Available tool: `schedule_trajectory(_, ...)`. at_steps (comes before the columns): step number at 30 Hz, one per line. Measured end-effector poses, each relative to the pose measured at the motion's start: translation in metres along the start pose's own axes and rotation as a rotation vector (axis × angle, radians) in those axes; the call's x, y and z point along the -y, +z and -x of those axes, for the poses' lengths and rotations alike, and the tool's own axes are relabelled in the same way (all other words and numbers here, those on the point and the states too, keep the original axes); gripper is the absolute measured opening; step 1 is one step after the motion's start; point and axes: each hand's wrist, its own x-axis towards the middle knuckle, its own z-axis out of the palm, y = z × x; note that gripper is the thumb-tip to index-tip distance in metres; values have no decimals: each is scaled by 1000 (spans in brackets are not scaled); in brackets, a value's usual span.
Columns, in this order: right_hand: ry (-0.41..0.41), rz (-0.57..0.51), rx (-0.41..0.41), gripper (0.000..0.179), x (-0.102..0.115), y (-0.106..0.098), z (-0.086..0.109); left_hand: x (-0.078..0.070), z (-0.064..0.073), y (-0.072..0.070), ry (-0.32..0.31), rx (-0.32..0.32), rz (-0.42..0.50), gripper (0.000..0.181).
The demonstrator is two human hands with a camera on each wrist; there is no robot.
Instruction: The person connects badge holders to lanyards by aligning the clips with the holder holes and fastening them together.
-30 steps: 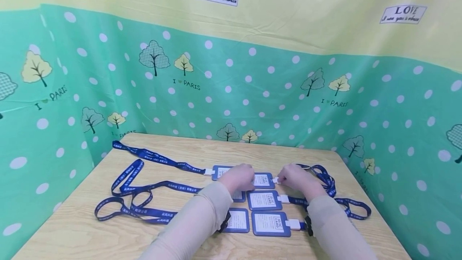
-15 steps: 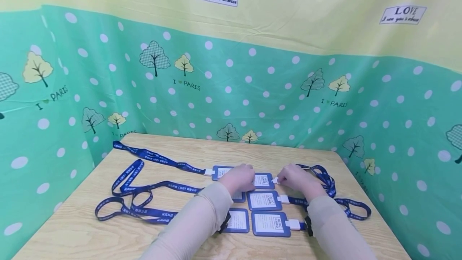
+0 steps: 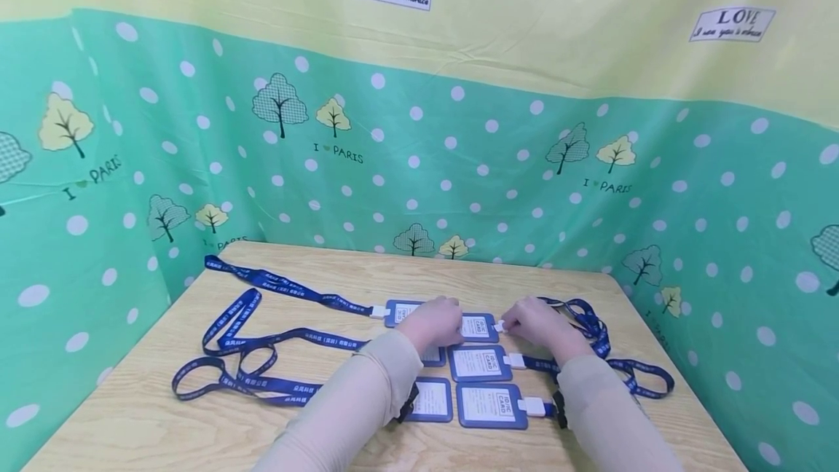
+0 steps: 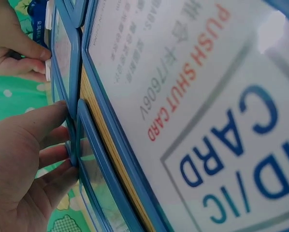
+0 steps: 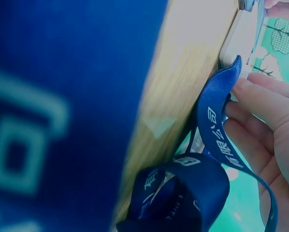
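At the far row of blue-framed ID card holders, my left hand covers where two of them meet. Its thumb and fingertips pinch the edge of the right-hand card holder in the left wrist view, where a neighbouring card holder lies just below the fingers. The other end of the pinched holder carries a white clip, which my right hand holds between thumb and fingers. From that clip a blue printed lanyard curls past the right palm. Part of the left-hand holder is hidden under my left hand.
Nearer me lie more card holders in two columns, among them a middle right one and a front right one. Lanyards stretch left, and others loop right on the wooden table. A patterned curtain encloses the table.
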Motion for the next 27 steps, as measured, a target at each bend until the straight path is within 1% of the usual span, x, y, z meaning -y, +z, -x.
schedule_trajectory(7, 25, -24, -13, 15, 2, 0, 0, 1, -2, 2, -6, -5, -2, 24)
schedule_trajectory(14, 23, -16, -17, 15, 1, 2, -1, 0, -1, 1, -4, -7, -11, 26)
schedule_trajectory(27, 36, -26, -9, 14, 4, 1, 0, -1, 1, 0, -9, -7, 4, 23)
